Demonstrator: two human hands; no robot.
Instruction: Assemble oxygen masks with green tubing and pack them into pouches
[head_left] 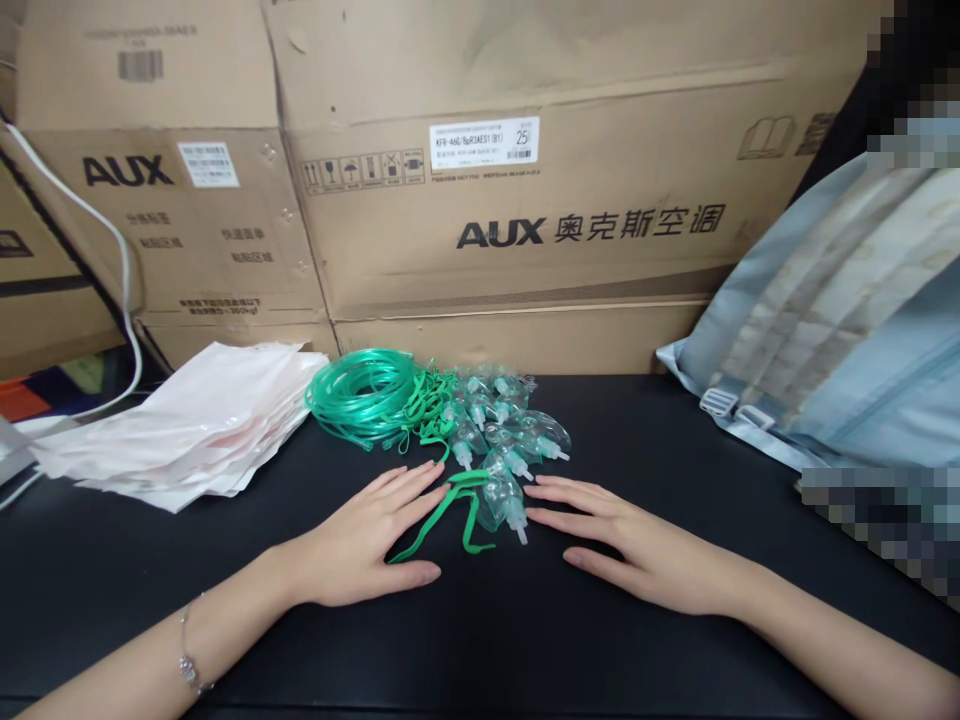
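Note:
My left hand (pixel 375 530) lies flat with fingers spread, its fingertips at the green elastic strap (pixel 431 525) of the nearest mask. My right hand (pixel 630 545) is spread out on the other side, fingertips close to that clear oxygen mask (pixel 502 500), whose pale connector points towards me. Neither hand grips anything. Behind the front mask, several more clear masks (pixel 517 430) lie in a cluster. Their green straps (pixel 431 395) form a tangled heap to the left. Beside this heap rests a coil of green transparent tubing (pixel 364 395).
A stack of white packets (pixel 180 425) lies on the black table (pixel 480 640) at the left. Large cardboard boxes (pixel 525 285) stand along the back. On the right leans a light blue backpack (pixel 847 330). A white cable (pixel 124 265) hangs at the far left.

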